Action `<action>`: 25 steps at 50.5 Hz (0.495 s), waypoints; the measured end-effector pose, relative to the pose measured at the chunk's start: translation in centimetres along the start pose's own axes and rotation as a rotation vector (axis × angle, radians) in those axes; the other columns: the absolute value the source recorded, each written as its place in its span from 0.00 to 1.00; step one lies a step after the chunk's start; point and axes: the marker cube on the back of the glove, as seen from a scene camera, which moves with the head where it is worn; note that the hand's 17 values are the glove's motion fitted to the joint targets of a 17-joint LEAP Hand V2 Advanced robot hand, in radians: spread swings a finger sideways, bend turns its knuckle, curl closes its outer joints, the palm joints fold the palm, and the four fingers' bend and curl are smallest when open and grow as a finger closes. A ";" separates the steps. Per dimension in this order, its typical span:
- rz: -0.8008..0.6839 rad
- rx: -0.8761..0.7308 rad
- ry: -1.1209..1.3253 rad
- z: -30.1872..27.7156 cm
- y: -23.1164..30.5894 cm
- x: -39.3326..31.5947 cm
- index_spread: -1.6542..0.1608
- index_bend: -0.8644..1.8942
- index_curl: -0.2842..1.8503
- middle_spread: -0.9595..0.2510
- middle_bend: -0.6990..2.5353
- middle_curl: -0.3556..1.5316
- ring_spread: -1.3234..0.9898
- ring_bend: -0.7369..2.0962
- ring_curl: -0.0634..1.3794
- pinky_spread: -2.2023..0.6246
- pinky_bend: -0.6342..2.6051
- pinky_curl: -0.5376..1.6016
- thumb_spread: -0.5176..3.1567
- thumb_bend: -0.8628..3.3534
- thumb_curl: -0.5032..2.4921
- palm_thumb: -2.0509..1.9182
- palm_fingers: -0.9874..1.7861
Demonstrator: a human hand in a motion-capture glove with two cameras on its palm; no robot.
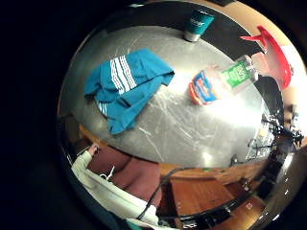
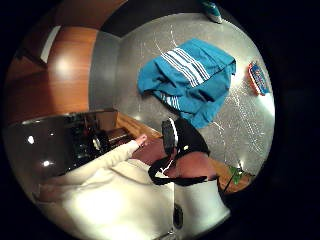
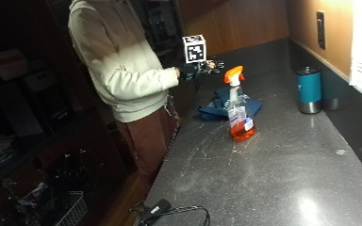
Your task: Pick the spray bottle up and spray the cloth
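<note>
A clear spray bottle point(image 3: 238, 110) with an orange trigger head and orange liquid stands upright on the dark counter point(image 3: 262, 174). Just behind it lies a crumpled teal cloth point(image 3: 218, 107) with white stripes. My gloved right hand point(image 3: 200, 69) hovers in the air above the cloth, left of the trigger head, touching nothing, with its fingers reaching loosely toward the bottle. Both palm views look down on the cloth point(image 1: 127, 86) point(image 2: 192, 80), with the bottle point(image 1: 223, 79) point(image 2: 259, 77) standing beside it.
A teal tumbler point(image 3: 309, 89) point(image 1: 197, 25) stands near the back wall, right of the bottle. A black cable and plug point(image 3: 162, 209) lie at the counter's near corner. The person stands against the counter's left edge.
</note>
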 end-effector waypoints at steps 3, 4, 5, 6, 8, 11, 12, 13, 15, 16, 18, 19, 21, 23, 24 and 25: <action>0.000 0.000 -0.021 -0.3 0.1 0.4 0.77 0.38 0.17 0.76 0.28 0.22 0.59 0.32 0.06 0.82 0.31 0.30 0.28 0.27 0.21 0.64 0.41; 0.001 0.002 -0.035 -0.5 0.1 0.6 0.76 0.39 0.18 0.76 0.28 0.23 0.59 0.32 0.07 0.82 0.31 0.31 0.30 0.27 0.21 0.65 0.41; 0.002 0.005 -0.049 -0.6 0.2 0.8 0.75 0.39 0.18 0.76 0.28 0.23 0.59 0.32 0.07 0.83 0.32 0.31 0.31 0.27 0.22 0.65 0.41; 0.002 0.008 -0.058 -0.7 0.2 0.9 0.74 0.38 0.19 0.76 0.28 0.24 0.59 0.32 0.07 0.83 0.32 0.32 0.32 0.27 0.22 0.65 0.41; 0.002 0.009 -0.055 -0.7 0.2 1.1 0.73 0.38 0.20 0.75 0.28 0.24 0.59 0.32 0.08 0.83 0.32 0.33 0.34 0.27 0.22 0.65 0.40; 0.002 0.012 -0.047 -0.6 0.2 1.1 0.71 0.38 0.21 0.75 0.28 0.26 0.59 0.32 0.09 0.84 0.32 0.34 0.36 0.26 0.23 0.66 0.40; 0.000 0.014 -0.053 -0.6 0.2 1.2 0.71 0.38 0.21 0.75 0.28 0.26 0.59 0.33 0.09 0.84 0.32 0.34 0.37 0.26 0.23 0.66 0.40; -0.001 0.017 -0.062 -0.7 0.3 1.3 0.71 0.38 0.21 0.75 0.28 0.26 0.60 0.33 0.09 0.84 0.32 0.34 0.37 0.26 0.24 0.66 0.40; -0.005 0.019 -0.073 -0.8 0.4 1.6 0.70 0.38 0.22 0.75 0.28 0.27 0.60 0.33 0.10 0.84 0.32 0.34 0.38 0.26 0.24 0.66 0.40; -0.010 0.018 -0.073 -0.8 0.5 1.7 0.70 0.38 0.22 0.74 0.28 0.27 0.60 0.33 0.10 0.84 0.32 0.35 0.39 0.25 0.24 0.66 0.40; -0.018 0.019 -0.071 -0.7 0.6 1.9 0.70 0.38 0.23 0.74 0.27 0.28 0.60 0.33 0.10 0.85 0.32 0.35 0.39 0.25 0.24 0.67 0.40; -0.019 0.021 -0.072 -0.7 0.7 1.9 0.70 0.38 0.23 0.74 0.27 0.28 0.60 0.33 0.11 0.85 0.32 0.35 0.40 0.25 0.25 0.67 0.40; -0.013 0.030 -0.064 -0.6 0.7 1.8 0.69 0.38 0.23 0.74 0.27 0.28 0.60 0.33 0.11 0.85 0.32 0.36 0.40 0.25 0.25 0.67 0.40; -0.003 0.040 -0.017 -0.5 0.8 2.3 0.69 0.38 0.24 0.74 0.27 0.29 0.60 0.33 0.11 0.85 0.32 0.36 0.40 0.24 0.25 0.67 0.40; 0.005 0.045 0.024 -0.5 0.9 2.8 0.69 0.38 0.24 0.74 0.27 0.29 0.60 0.33 0.12 0.85 0.32 0.36 0.41 0.24 0.25 0.67 0.40; 0.013 0.049 0.062 -0.5 0.9 3.3 0.69 0.38 0.24 0.74 0.27 0.29 0.60 0.33 0.12 0.85 0.32 0.36 0.41 0.24 0.26 0.67 0.40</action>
